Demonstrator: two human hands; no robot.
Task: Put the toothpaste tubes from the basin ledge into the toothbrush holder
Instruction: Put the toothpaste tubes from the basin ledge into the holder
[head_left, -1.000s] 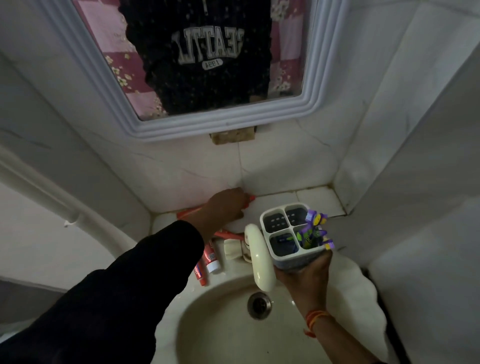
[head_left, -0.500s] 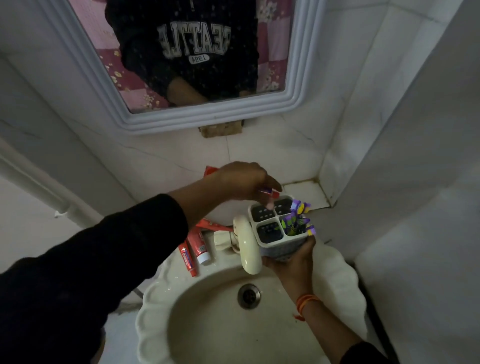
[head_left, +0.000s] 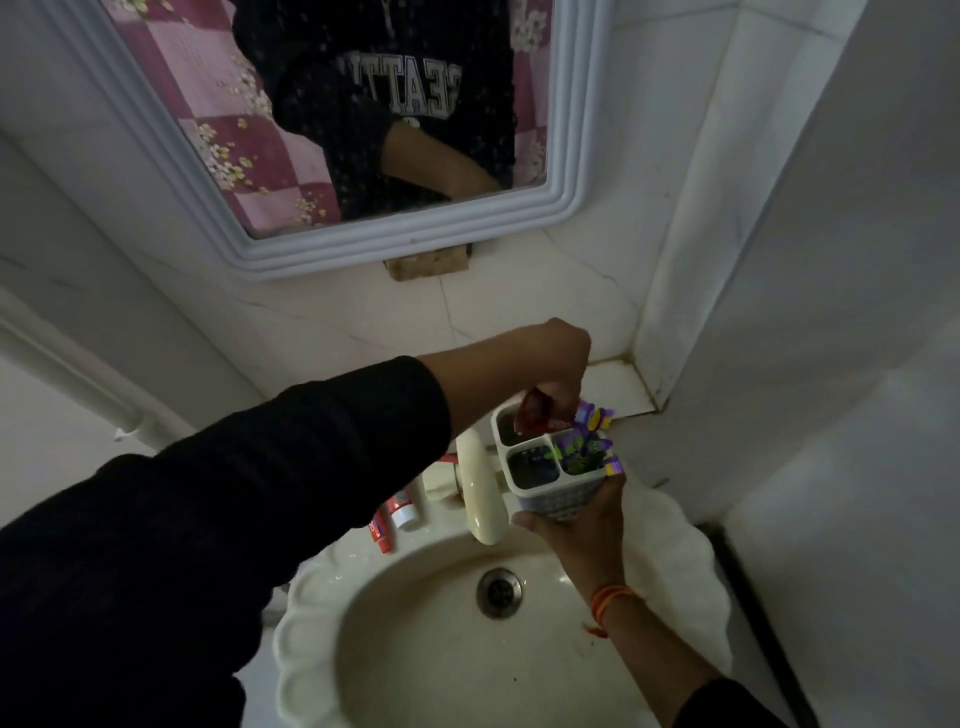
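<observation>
Pinched in the left hand (head_left: 558, 364): one red toothpaste tube (head_left: 535, 411), fingers curled down around its upper part, so most of the tube is hidden. Its long axis looks roughly upright, lower end inside a rear compartment of the toothbrush holder (head_left: 558, 467) directly beneath the grip; which end points down cannot be told.

Right hand (head_left: 582, 530) — below and nearer than that grip — wraps the holder's base from underneath, fingers closed on its patterned wall. Holder: four compartments; the front right one carries purple-and-green toothbrushes (head_left: 584, 447), number unclear.

Left of the grip, past the cream tap (head_left: 480, 493), two more tubes (head_left: 392, 514) lie on the basin ledge (head_left: 332, 561), partly covered by the dark sleeve (head_left: 234, 509) — caps toward the basin.
</observation>
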